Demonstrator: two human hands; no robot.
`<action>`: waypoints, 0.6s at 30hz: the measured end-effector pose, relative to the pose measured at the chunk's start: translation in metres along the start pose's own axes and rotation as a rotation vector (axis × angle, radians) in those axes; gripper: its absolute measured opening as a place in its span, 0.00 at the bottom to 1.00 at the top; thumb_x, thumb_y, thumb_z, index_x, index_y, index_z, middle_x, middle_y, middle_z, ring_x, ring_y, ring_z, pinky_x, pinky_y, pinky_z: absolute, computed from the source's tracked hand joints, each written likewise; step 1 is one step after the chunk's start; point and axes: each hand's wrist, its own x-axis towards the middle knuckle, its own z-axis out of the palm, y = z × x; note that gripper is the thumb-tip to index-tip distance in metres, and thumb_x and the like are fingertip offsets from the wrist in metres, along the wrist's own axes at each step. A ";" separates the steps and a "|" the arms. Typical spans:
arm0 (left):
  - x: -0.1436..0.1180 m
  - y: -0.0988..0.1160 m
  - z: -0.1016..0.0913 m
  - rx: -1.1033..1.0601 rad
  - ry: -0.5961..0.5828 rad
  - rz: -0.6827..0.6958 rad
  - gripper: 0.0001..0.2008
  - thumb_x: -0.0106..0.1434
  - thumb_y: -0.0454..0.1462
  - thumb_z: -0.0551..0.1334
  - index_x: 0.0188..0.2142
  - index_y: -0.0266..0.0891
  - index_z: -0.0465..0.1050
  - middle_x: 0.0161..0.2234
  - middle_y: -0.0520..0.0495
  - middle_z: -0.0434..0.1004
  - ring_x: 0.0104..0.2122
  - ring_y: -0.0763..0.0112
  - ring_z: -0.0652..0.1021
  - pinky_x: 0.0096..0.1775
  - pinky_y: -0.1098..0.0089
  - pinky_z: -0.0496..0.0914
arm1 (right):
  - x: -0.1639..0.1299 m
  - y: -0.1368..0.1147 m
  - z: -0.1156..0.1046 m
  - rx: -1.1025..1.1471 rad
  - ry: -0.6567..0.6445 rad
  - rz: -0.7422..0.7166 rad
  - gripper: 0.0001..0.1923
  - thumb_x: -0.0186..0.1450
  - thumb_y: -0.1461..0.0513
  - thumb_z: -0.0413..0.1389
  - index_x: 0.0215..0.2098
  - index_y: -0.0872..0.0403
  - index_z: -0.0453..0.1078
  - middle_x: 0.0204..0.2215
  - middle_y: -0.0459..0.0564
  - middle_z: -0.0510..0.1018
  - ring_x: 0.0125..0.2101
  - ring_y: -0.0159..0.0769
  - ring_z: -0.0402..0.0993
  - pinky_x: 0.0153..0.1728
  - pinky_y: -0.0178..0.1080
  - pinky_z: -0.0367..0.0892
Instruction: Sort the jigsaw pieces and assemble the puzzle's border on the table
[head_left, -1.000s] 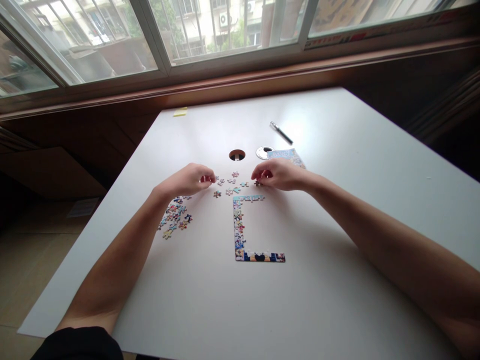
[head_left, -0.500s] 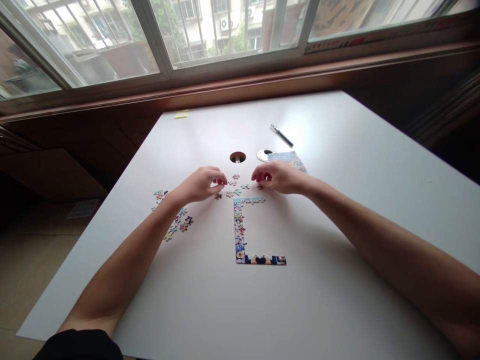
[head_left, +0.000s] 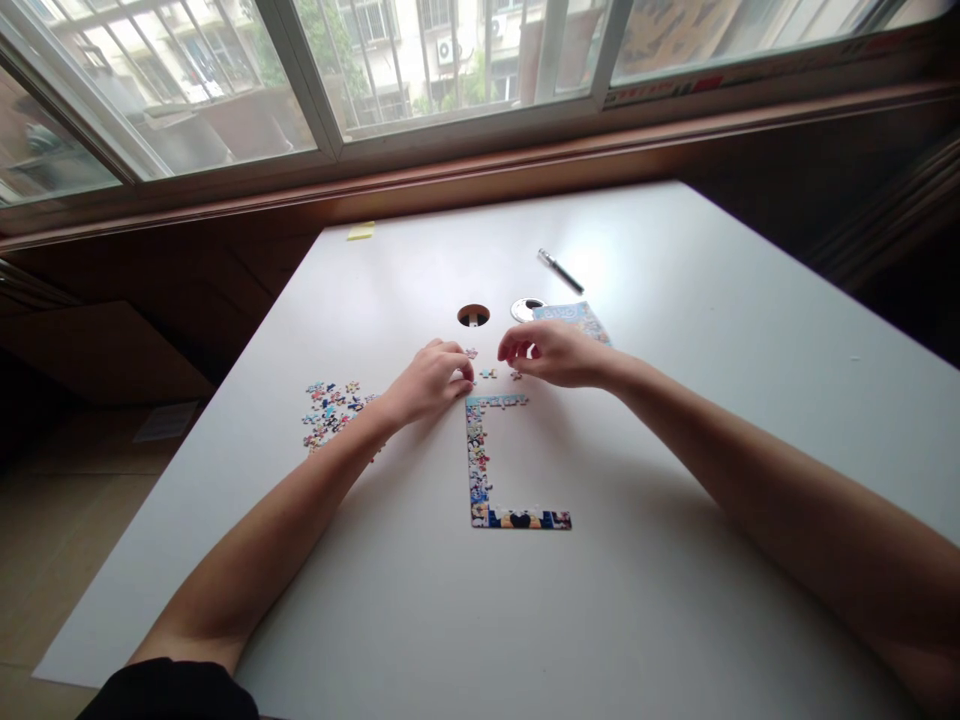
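1. Since a second ago, the left hand has slid rightward across the table, from beside the pile of loose pieces to the top left corner of the puzzle frame.
2. It now covers the scattered pieces that lay at frame centre; a few show between the hands, so sorting looks centred on the frame's top edge.
3. Left fingers curl down, knuckles up; whether they pinch a piece I cannot tell.
4. Right hand hovers palm down, fingertips gathered; its hold is hidden too.
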 end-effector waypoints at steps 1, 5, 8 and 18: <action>0.000 0.000 0.001 -0.004 0.003 0.004 0.03 0.64 0.34 0.64 0.35 0.41 0.78 0.41 0.44 0.78 0.45 0.59 0.73 0.50 0.58 0.67 | 0.000 -0.002 0.000 0.010 -0.005 0.000 0.11 0.58 0.64 0.54 0.37 0.51 0.77 0.32 0.47 0.80 0.35 0.36 0.75 0.36 0.40 0.70; 0.000 -0.002 0.005 0.021 0.026 0.035 0.05 0.65 0.34 0.63 0.38 0.43 0.79 0.43 0.44 0.78 0.46 0.60 0.73 0.51 0.59 0.67 | -0.001 -0.007 -0.001 0.016 -0.022 0.000 0.10 0.58 0.64 0.55 0.35 0.51 0.76 0.31 0.47 0.80 0.33 0.35 0.75 0.35 0.40 0.69; 0.000 -0.002 0.004 0.047 0.019 0.057 0.05 0.65 0.33 0.63 0.37 0.42 0.79 0.43 0.44 0.78 0.46 0.60 0.73 0.51 0.58 0.67 | -0.001 -0.007 -0.002 0.011 -0.028 -0.001 0.10 0.57 0.65 0.54 0.35 0.52 0.76 0.30 0.47 0.80 0.33 0.36 0.75 0.34 0.40 0.68; 0.001 0.020 -0.001 -0.798 0.136 -0.303 0.13 0.63 0.39 0.66 0.46 0.35 0.75 0.35 0.42 0.80 0.32 0.70 0.79 0.36 0.66 0.75 | -0.002 -0.015 -0.002 0.213 -0.027 -0.027 0.11 0.60 0.57 0.60 0.39 0.53 0.72 0.34 0.50 0.81 0.35 0.37 0.77 0.35 0.41 0.72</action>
